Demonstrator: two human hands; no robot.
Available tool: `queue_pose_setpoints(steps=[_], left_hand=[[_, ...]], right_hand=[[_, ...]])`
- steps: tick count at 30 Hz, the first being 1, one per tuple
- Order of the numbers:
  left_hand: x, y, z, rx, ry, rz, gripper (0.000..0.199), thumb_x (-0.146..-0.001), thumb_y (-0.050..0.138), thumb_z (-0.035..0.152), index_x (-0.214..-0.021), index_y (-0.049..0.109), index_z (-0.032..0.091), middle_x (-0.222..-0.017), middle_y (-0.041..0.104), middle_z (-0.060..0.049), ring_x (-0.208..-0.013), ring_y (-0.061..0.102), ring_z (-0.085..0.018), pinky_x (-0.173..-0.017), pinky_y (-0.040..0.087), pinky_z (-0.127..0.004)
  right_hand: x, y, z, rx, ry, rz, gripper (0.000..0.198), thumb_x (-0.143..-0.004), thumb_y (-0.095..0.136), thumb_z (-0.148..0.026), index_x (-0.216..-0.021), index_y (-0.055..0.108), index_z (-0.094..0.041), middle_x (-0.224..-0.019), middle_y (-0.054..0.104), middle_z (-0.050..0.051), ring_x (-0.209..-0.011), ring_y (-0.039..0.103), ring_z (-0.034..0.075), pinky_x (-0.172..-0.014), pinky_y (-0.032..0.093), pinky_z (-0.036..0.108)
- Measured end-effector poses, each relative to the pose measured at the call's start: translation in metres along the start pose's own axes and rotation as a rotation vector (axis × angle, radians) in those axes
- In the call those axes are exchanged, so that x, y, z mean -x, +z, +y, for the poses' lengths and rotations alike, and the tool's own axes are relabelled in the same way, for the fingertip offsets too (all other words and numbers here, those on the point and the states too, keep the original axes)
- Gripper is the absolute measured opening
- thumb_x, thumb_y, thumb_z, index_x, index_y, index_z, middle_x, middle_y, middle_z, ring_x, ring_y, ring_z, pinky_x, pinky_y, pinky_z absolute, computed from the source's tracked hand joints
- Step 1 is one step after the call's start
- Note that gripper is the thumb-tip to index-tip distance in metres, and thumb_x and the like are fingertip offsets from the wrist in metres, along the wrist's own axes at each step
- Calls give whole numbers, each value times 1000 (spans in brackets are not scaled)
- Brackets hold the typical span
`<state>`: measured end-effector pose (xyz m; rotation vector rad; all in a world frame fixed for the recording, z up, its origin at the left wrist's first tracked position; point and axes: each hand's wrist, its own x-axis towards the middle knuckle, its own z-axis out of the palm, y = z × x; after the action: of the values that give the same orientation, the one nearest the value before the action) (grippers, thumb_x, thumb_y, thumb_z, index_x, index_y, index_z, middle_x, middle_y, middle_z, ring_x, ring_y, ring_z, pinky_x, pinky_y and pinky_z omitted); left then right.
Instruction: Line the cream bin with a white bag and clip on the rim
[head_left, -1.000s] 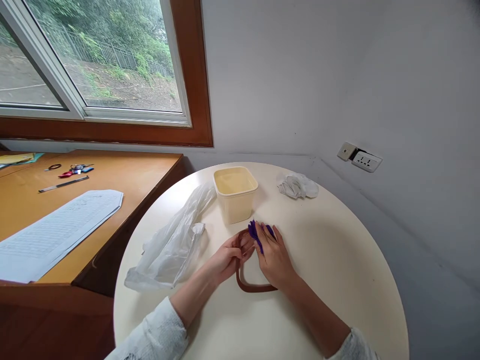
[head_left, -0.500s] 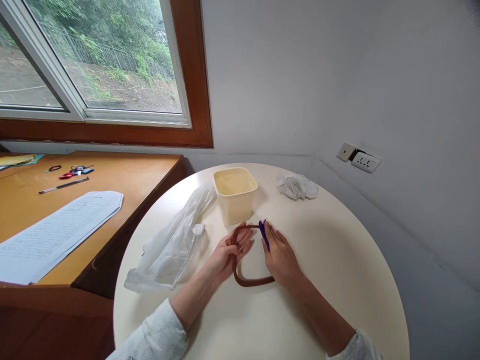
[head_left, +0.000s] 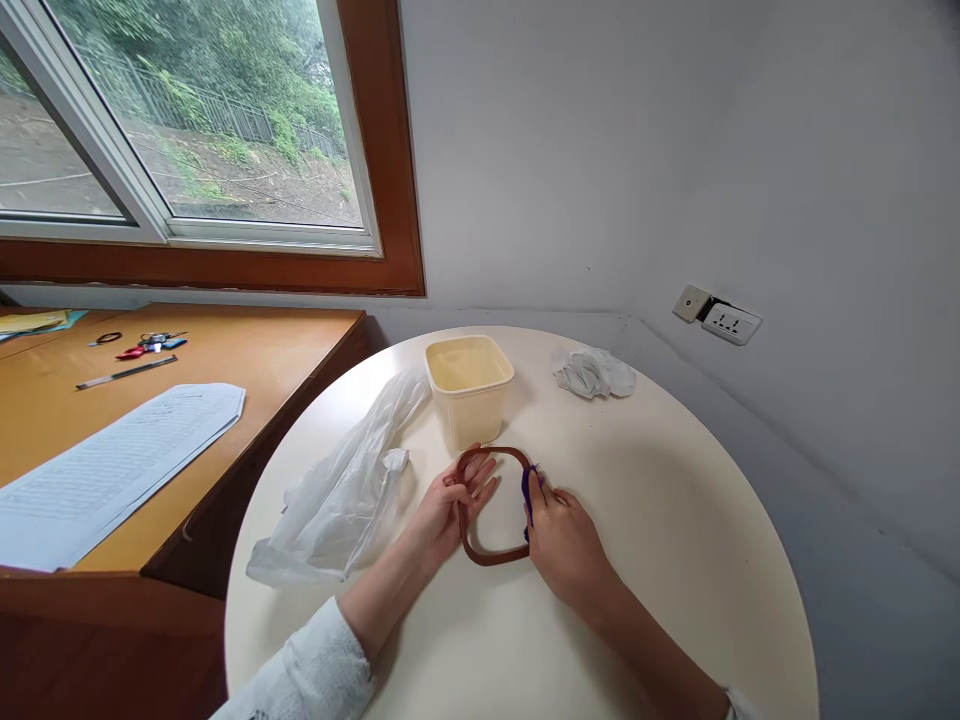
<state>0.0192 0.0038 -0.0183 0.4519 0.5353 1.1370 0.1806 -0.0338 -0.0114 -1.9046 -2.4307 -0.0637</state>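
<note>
A brown loop with rounded corners point(head_left: 504, 558), like a squarish ring, is held tilted above the round table. My left hand point(head_left: 442, 505) grips its left side, with the thumb over it and the other fingers stretched inside the loop. My right hand point(head_left: 566, 535) is closed around the right side, pressing a dark purple cloth point(head_left: 527, 495) against it. Much of the cloth and the loop's right side are hidden behind those fingers. Just behind the loop stands a pale yellow plastic tub point(head_left: 471, 400), open at the top.
A crumpled clear plastic bag point(head_left: 337, 500) lies on the round white table point(head_left: 675, 560) at left. Another crumpled bag point(head_left: 594, 373) sits near the far right edge. The wooden desk point(head_left: 300, 345) at left bears papers point(head_left: 127, 465), a pen point(head_left: 126, 372) and keys point(head_left: 154, 344).
The loop has shifted slightly left and tilted, so more of its top right corner shows. My right hand, with the purple cloth, has moved down along its right side.
</note>
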Motion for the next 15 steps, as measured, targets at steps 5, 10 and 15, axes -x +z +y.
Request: queue_pose_setpoints(steps=[5, 10, 15], left_hand=[[-1, -1, 0, -16, -18, 20, 64, -51, 41, -11, -105, 60, 17, -116, 63, -5, -130, 36, -23, -112, 27, -41], [-2, -3, -2, -36, -5, 20, 64, -51, 41, -9, -107, 60, 16, -120, 61, -6, -131, 34, -25, -112, 27, -42], [-5, -5, -1, -40, 15, 58, 62, -50, 40, -11, -102, 62, 16, -117, 63, -5, -131, 36, -24, -110, 30, -42]], right_hand=[[8, -14, -9, 176, -38, -181, 53, -80, 34, 0, -132, 38, 4, -131, 47, 22, -122, 46, 25, -96, 42, 34], [15, -23, -16, 268, -47, -254, 53, -80, 36, -2, -133, 38, 4, -128, 50, 24, -120, 48, 28, -96, 42, 36], [24, -26, -21, 313, -62, -273, 54, -79, 41, -4, -132, 40, 2, -126, 51, 26, -117, 49, 31, -87, 45, 37]])
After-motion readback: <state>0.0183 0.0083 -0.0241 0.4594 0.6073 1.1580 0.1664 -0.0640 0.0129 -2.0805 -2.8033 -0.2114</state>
